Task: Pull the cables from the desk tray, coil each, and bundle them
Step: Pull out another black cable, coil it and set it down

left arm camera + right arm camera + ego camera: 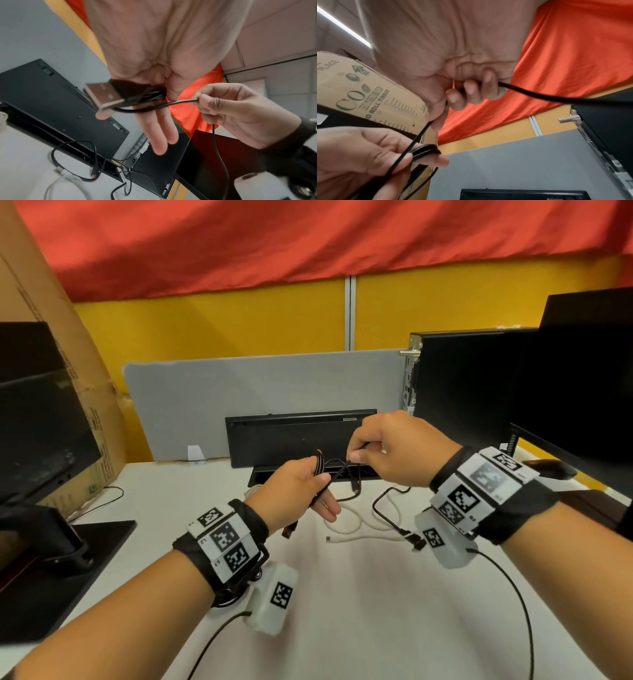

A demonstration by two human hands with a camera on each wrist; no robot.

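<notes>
A black USB cable is partly wound into a small coil (319, 463) that my left hand (318, 491) holds above the desk, thumb pinching the loops against the fingers. The coil (426, 148) shows clearly in the right wrist view. Its USB plug (106, 96) sticks out below the palm. My right hand (359, 453) pinches the free strand (171, 105) just right of the coil, and the rest of the cable trails down from it. Behind both hands lies the black desk tray (267, 475), with cable loops spilling out. A white cable (359, 522) and another black cable (387, 508) lie on the desk.
A black keyboard (301, 436) stands on edge behind the tray, against a grey divider (205, 405). Monitors stand at left (41, 422) and right (582, 388), a PC tower (455, 378) beside the right one. A cardboard box (85, 405) leans at left; a mouse (548, 469) lies at right.
</notes>
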